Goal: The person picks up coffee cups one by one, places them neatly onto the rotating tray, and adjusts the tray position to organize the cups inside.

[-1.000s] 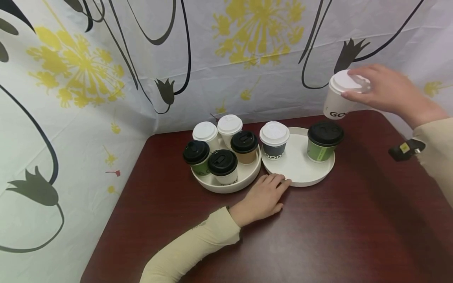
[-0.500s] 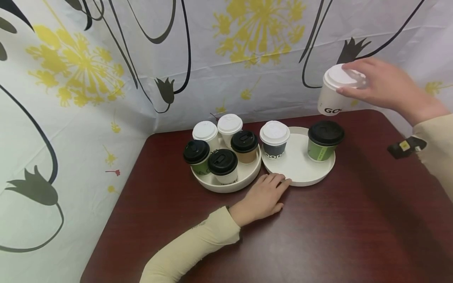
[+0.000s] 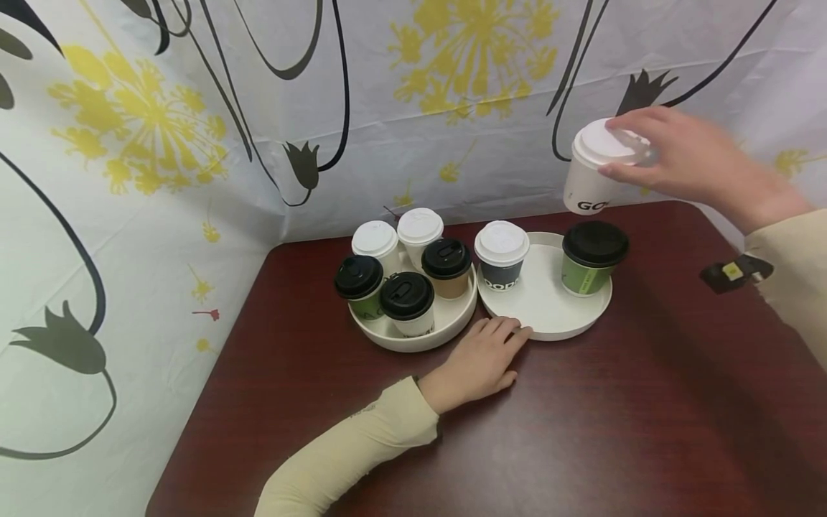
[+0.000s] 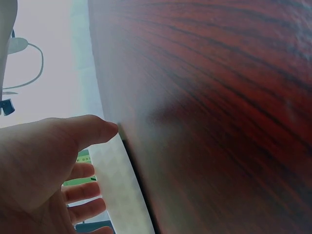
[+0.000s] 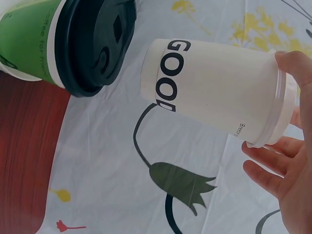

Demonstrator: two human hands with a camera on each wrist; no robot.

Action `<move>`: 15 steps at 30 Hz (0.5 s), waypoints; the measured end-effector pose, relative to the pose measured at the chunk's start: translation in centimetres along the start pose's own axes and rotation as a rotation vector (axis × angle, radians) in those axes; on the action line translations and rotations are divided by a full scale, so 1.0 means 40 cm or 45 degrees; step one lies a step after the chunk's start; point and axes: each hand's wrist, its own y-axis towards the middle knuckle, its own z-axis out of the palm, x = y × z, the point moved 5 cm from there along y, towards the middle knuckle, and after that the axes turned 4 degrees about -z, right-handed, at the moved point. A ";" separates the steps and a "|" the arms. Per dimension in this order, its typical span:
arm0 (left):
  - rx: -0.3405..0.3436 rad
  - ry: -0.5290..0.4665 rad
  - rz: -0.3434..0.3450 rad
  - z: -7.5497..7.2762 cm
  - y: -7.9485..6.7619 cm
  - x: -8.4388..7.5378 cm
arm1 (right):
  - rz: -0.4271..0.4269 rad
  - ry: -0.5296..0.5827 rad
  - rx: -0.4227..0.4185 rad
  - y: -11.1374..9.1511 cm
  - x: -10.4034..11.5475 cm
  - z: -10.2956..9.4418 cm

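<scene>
My right hand (image 3: pixel 678 154) holds a white paper coffee cup (image 3: pixel 588 185) by its white lid, thumb and fingers round the lid's edge. The cup hangs in the air, upright, above the back of the right round tray (image 3: pixel 549 319). Black letters "GOOD" show near its base in the right wrist view, beside a green cup with a black lid (image 5: pixel 34 39). My left hand (image 3: pixel 478 359) lies at the front rim of that tray, its fingers extended at the rim. On the tray stand a white-lidded cup with a dark band (image 3: pixel 501 255) and the green cup.
A second white round tray (image 3: pixel 413 345) touches or nearly touches the first on the left, with several lidded cups on it: black-lidded ones (image 3: pixel 407 309) in front, white-lidded ones (image 3: pixel 420 233) behind. A patterned cloth (image 3: pixel 362 86) hangs behind the dark red table (image 3: pixel 581 431).
My right hand with the white cup has moved left, rising slightly at first and then sinking a little. The left hand, trays and other cups stay where they were.
</scene>
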 end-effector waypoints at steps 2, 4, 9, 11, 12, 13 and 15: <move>0.003 -0.001 0.000 0.000 0.000 0.000 | -0.006 0.001 0.002 0.000 0.010 -0.002; 0.006 -0.002 0.000 0.001 0.000 0.000 | -0.017 0.007 -0.001 0.000 0.020 -0.003; 0.008 -0.006 -0.001 0.003 0.000 0.001 | -0.057 0.019 -0.021 0.001 0.044 -0.004; 0.007 -0.006 0.000 0.003 0.000 0.001 | -0.082 0.024 -0.033 0.001 0.055 -0.003; 0.008 -0.005 0.001 0.003 0.000 0.001 | -0.096 0.032 -0.041 0.001 0.061 -0.003; 0.007 -0.005 0.001 0.002 0.000 0.001 | -0.107 0.038 -0.049 0.000 0.067 -0.003; 0.007 -0.004 0.002 0.001 0.000 0.000 | -0.127 0.049 -0.061 -0.001 0.077 -0.003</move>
